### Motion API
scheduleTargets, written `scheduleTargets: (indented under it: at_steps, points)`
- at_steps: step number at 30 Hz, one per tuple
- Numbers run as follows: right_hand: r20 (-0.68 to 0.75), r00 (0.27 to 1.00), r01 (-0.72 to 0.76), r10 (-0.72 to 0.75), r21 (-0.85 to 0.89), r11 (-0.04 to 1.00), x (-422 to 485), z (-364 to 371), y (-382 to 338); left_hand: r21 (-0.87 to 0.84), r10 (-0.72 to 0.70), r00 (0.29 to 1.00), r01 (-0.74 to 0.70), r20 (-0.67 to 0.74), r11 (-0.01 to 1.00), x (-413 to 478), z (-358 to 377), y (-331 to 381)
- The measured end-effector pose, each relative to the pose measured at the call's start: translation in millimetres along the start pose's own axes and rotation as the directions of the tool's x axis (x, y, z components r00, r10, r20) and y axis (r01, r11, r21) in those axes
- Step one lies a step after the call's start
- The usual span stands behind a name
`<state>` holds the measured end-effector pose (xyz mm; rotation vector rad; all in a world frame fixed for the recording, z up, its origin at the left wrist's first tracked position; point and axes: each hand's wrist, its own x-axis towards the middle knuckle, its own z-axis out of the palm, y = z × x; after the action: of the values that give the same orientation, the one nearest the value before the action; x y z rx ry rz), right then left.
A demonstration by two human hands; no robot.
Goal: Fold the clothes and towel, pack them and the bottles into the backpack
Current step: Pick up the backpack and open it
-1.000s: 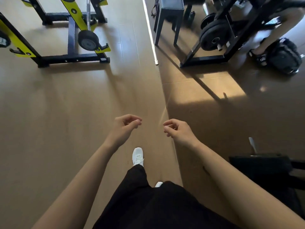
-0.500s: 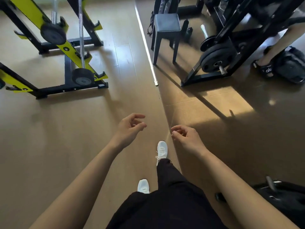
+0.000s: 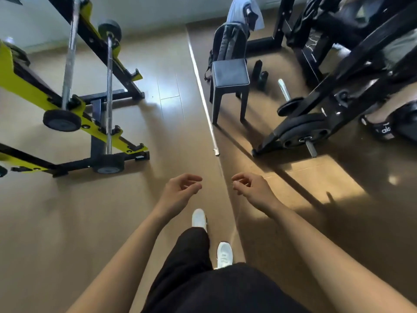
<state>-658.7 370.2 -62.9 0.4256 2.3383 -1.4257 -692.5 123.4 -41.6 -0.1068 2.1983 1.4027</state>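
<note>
Two empty, loosely curled hands, my left hand (image 3: pixel 180 190) and right hand (image 3: pixel 252 188), hover well short of the backpack (image 3: pixel 228 41) behind the stool (image 3: pixel 230 73), where a careless step on my approach could topple the dark bottles (image 3: pixel 257 67) standing just beside it.

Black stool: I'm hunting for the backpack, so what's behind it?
A dark backpack stands behind the stool, pale cloth above it. The seat hides its base.
</note>
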Motion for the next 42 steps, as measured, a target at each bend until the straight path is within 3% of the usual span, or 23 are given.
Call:
scheduleTargets:
  at_steps: [9,16,28,35,42]
  points:
    - [0.003,0.996,-0.089,0.09,-0.114,0.989,176.5,-40.9,-59.3,-0.025,-0.034,0.998,0.035,0.049,0.999,192.7,-43.2,46.7]
    - [-0.045,0.982,-0.183,0.181,-0.04,0.982,298.9,-93.5,-107.8,0.022,-0.022,0.996,0.02,0.087,1.0,338.6,-71.9,112.3]
    - [-0.005,0.944,-0.329,0.329,-0.026,0.944,522.5,-206.2,-90.8,0.247,-0.194,0.958,0.139,0.212,0.959,587.2,-28.4,219.7]
    - [0.04,0.955,-0.288,0.295,-0.126,0.949,644.7,-288.7,-125.1,0.127,-0.197,0.958,0.173,0.208,0.977,703.9,-33.6,288.6]
    - [-0.08,0.937,-0.345,0.34,-0.078,0.935,776.1,-325.6,-152.3,0.075,-0.12,0.964,0.105,0.238,0.992,856.5,-65.4,320.9]
